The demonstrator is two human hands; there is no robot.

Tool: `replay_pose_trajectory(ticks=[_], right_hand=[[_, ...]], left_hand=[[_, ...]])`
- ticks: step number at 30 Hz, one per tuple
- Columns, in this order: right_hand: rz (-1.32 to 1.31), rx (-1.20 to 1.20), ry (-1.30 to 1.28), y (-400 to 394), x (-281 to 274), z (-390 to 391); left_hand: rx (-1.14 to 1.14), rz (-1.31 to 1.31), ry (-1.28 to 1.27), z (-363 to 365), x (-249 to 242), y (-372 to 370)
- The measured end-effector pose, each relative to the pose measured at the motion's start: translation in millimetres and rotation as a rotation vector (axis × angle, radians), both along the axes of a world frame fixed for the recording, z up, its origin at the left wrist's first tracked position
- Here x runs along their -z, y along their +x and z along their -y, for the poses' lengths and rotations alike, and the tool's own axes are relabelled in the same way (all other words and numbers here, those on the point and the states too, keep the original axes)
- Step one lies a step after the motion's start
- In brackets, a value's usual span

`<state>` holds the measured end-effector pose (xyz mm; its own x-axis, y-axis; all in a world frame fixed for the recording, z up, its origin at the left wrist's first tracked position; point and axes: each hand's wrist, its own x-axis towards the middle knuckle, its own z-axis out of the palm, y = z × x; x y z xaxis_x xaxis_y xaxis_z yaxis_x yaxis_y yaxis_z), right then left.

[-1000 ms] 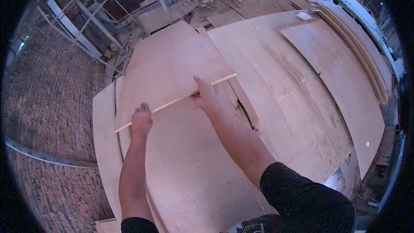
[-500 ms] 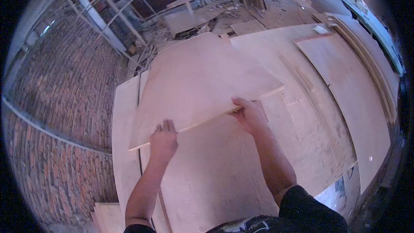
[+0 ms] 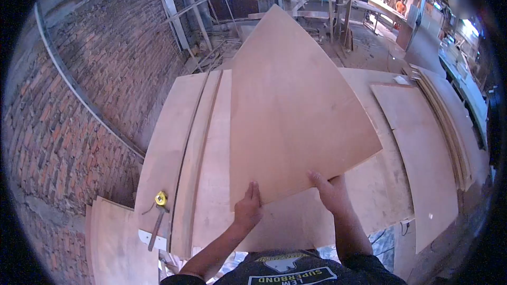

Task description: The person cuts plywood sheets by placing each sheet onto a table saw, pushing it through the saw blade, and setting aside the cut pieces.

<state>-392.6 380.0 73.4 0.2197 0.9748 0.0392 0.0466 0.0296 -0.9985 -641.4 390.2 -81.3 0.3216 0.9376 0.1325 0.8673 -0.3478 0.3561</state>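
A large plywood panel (image 3: 296, 105) is held tilted above the worktable, its far corner pointing up and away from me. My left hand (image 3: 248, 208) grips its near edge close to the left corner, fingers lying on the top face. My right hand (image 3: 328, 192) grips the same edge farther right, thumb on top and the other fingers hidden beneath. Under the panel lies the wooden worktable surface (image 3: 211, 190), partly covered by it. To the left, a long wooden strip (image 3: 198, 163) runs along the table beside a dark slot.
A yellow tape measure (image 3: 160, 198) and a flat tool (image 3: 156, 230) lie at the table's left front. Another plywood sheet (image 3: 417, 148) and stacked boards (image 3: 446, 126) are on the right. Boards (image 3: 113, 232) lean near the brick wall (image 3: 95, 84). A person (image 3: 400, 6) is far back.
The panel has swung round and its far end has risen, with both hands still on its near edge. My view has tilted up, and the tape measure has come into sight.
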Motion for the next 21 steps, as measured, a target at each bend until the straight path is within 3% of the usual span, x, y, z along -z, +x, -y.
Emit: replay_pose_trajectory(ticks=[3, 7, 10, 16, 19, 21], right_hand=[[0.091, -0.052, 0.042, -9, -5, 46], [0.172, -0.046, 0.131, -11, -5, 102], [0.153, -0.060, 0.039, -10, -27, 147], [0.277, -0.079, 0.186, 20, -49, 235], [0.420, -0.071, 0.193, 41, -58, 291], [0.468, -0.073, 0.176, 51, -70, 337]], left_hand=[[0.002, 0.035, -0.032, 44, 11, 9], [0.080, 0.006, -0.187, 96, -12, 15], [0.187, 0.006, -0.129, 129, -18, 13], [0.501, 0.054, -0.191, 190, -16, 3], [0.395, 0.292, -0.563, 231, 34, -4], [0.282, 0.281, -0.710, 256, 35, -2]])
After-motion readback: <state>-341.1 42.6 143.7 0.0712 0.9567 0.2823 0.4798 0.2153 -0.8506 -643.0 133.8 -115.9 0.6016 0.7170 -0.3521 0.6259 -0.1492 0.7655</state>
